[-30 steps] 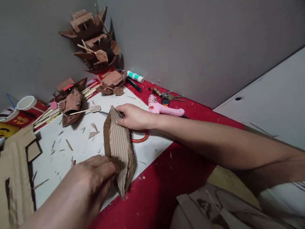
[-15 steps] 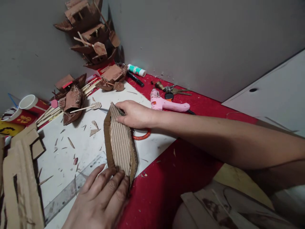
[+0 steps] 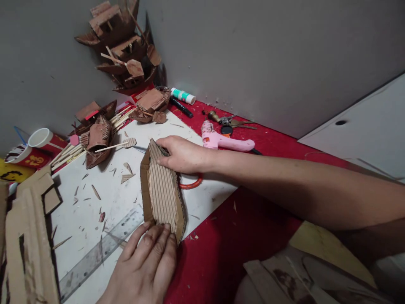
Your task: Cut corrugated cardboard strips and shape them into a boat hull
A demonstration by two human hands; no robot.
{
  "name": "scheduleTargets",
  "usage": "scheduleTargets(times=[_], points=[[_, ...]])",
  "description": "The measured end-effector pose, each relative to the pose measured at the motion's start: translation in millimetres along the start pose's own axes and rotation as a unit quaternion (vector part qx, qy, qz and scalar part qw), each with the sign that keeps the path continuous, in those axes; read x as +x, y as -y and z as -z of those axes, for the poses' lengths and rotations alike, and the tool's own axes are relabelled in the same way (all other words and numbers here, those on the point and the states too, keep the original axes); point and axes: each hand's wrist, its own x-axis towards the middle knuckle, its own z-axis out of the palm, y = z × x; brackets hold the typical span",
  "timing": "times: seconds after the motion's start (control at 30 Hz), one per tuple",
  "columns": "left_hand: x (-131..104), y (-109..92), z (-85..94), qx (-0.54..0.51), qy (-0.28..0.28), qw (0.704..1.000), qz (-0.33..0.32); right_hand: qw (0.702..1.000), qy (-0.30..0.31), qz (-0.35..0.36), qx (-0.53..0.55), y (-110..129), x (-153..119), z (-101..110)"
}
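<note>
A boat-shaped cardboard piece point(image 3: 163, 194) with a ribbed inner face and brown raised edges lies over the white board point(image 3: 120, 202). My right hand point(image 3: 179, 154) grips its far end, thumb on the ribbed face and fingers around the edge, partly hidden. At the near end, my left hand point(image 3: 145, 257) rests with its fingertips on the cardboard, its thumb out of sight. Just beyond the far tip, the blade of a metal tool point(image 3: 139, 148) shows; an orange-red handle loop point(image 3: 192, 182) pokes out under my right wrist.
Brown cardboard boats point(image 3: 99, 137) and sticks point(image 3: 66, 156) stand at the back left, near paper cups point(image 3: 47, 141). A pink glue gun point(image 3: 228, 140) lies on the red surface point(image 3: 281, 152). A clear ruler point(image 3: 91, 261) and cardboard scraps point(image 3: 31, 236) are at the left.
The whole view has shifted slightly. Both hands stay at the ends of the cardboard piece, with my left fingers drawn slightly back toward its near tip.
</note>
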Motion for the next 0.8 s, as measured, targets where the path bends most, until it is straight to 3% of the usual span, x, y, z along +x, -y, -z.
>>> scheduleTargets(times=[0.2,0.37,0.57,0.8], points=[[-8,-3,-15.2,-0.007,-0.062,0.998,0.032,0.999,0.011,0.011,0.042,-1,0,-2],[-3,1,-13.2,-0.017,-0.065,0.997,0.031,0.997,0.009,0.012,0.071,-1,0,-3],[7,4,0.4,0.002,-0.013,1.000,-0.002,0.989,0.014,-0.008,0.147,-7,3,-7],[-17,-8,2.6,0.054,-0.067,0.996,0.013,0.947,0.114,-0.050,0.295,-1,-2,-12]])
